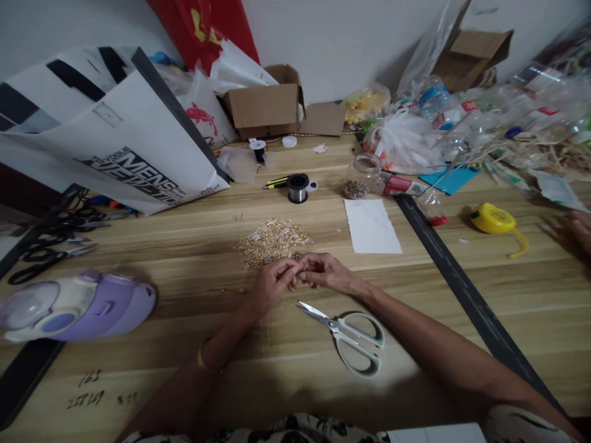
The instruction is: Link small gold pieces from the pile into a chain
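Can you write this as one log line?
left hand, right hand: together, any held item unclear | gold-and-silver pieces: piled beyond hands | scissors: unheld on table

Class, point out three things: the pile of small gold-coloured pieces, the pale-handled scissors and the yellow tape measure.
Pile of small gold-coloured pieces (273, 240), head view: middle of the heap.
Pale-handled scissors (333, 325), head view: the pivot between blades and handles.
Yellow tape measure (492, 218), head view: middle of its case.

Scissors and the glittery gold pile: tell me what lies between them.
The left hand and right hand, held close together, are between the scissors and the pile, as the head view shows.
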{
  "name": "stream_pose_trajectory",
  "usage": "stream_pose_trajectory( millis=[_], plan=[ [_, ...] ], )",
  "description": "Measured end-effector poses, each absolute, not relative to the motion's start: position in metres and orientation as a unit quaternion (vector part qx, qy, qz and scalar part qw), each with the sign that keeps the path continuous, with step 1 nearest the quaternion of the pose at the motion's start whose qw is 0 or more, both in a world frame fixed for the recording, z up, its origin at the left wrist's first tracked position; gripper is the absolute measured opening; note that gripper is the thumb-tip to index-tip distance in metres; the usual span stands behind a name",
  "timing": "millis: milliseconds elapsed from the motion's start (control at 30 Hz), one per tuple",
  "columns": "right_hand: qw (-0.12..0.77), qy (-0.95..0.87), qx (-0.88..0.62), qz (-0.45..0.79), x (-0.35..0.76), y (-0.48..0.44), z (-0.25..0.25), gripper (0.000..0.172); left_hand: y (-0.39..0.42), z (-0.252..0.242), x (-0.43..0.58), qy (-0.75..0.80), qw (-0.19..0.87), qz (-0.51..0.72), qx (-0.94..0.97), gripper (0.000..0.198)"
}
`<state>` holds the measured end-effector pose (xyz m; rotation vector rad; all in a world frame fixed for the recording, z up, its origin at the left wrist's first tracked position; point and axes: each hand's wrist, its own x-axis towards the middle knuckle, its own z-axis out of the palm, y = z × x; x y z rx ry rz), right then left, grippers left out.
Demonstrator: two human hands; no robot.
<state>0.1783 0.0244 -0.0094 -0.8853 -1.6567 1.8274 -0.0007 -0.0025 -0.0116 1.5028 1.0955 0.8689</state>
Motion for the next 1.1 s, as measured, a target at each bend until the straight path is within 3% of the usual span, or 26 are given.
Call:
stream_pose_trajectory(
  millis=[200, 533, 1100],
  plan=[
    [0.258, -0.608, -0.337, 0.67, 0.178, 0.025, -0.009, 0.036, -0.002, -0.016, -0.001, 0.458, 0.521, 0.363, 0.622, 0.022],
    [0.297, -0.58, -0.336, 0.68, 0.179, 0.027, -0.018, 0.028, 0.004, -0.006, -0.01, 0.509, 0.448, 0.314, 0.665, 0.012],
    [0.309, -0.576, -0.327, 0.682, 0.179, 0.027, -0.021, 0.025, 0.003, 0.002, -0.014, 0.546, 0.366, 0.171, 0.733, 0.027]
  ],
)
